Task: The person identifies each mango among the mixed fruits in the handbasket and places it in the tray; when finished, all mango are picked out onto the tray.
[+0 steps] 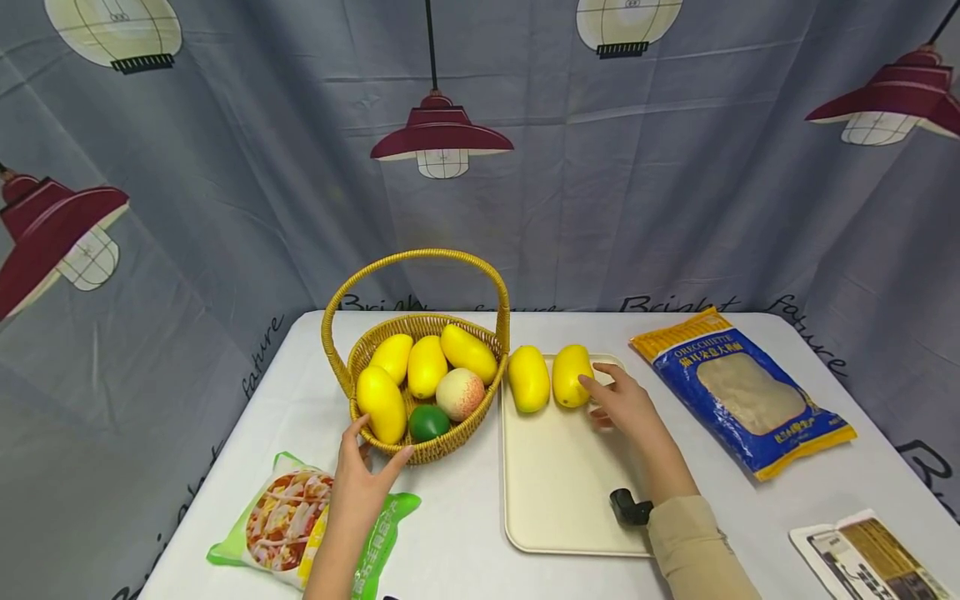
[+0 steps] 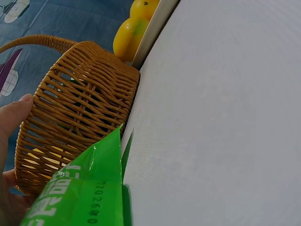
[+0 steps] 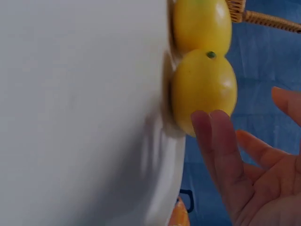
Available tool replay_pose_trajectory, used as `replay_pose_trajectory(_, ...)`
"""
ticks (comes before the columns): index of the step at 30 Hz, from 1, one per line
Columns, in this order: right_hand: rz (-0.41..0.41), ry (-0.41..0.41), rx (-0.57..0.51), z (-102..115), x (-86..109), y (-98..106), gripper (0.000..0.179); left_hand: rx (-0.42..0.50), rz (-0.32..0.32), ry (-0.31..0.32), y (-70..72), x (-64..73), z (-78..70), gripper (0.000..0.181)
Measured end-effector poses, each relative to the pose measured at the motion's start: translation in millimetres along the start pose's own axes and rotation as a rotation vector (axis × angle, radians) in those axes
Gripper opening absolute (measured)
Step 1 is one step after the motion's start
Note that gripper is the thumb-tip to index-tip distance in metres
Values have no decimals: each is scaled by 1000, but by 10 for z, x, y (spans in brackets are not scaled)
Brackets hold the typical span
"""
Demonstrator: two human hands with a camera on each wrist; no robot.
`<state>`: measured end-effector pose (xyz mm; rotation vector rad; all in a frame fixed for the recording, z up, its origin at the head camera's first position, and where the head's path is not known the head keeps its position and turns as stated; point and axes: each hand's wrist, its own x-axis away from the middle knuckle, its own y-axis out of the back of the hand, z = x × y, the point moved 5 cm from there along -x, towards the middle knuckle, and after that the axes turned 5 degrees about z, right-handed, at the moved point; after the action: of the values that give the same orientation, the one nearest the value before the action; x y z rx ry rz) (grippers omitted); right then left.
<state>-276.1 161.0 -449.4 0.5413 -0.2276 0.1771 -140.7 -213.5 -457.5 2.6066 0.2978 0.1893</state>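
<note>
A yellow wicker basket (image 1: pixel 442 450) with a tall handle holds several yellow mangoes (image 1: pixel 381 404), a pale peach (image 1: pixel 460 394) and a small green fruit (image 1: pixel 429 423). My left hand (image 1: pixel 360 483) rests at the basket's near left rim, thumb and fingers spread apart; the left wrist view shows its fingers (image 2: pixel 16 113) against the wicker. To the right, two mangoes (image 1: pixel 528 379) lie side by side at the far end of a cream tray (image 1: pixel 562 492). My right hand (image 1: pixel 626 404) is beside the right mango (image 3: pixel 204 89), fingers extended. Whether they touch it, I cannot tell.
A green food bag (image 1: pixel 288 521) lies partly under my left forearm. Right of the tray are a blue and yellow pasta bag (image 1: pixel 742 392) and a flat printed packet (image 1: pixel 870 558). A black device (image 1: pixel 628 507) sits at my right wrist. A grey curtain (image 1: pixel 555 208) hangs behind the table.
</note>
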Motion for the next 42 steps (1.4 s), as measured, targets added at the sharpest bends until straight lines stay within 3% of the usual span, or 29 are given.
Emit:
replay_pose_trajectory(12, -33, 164, -22, 393, 176, 39, 62, 5, 3, 7, -2, -17, 29, 90)
replay_pose_trajectory(18, -8, 264, -120, 669, 243, -67, 58, 2, 3, 9, -1, -19, 24, 89)
replay_pose_trajectory(29, 170, 394, -278, 1127, 223, -411, 54, 5, -8, -10, -1, 14, 2, 96)
replay_pose_trajectory(42, 279, 404, -237, 1389, 156, -980, 50, -2, 2, 20, -11, -17, 20, 90)
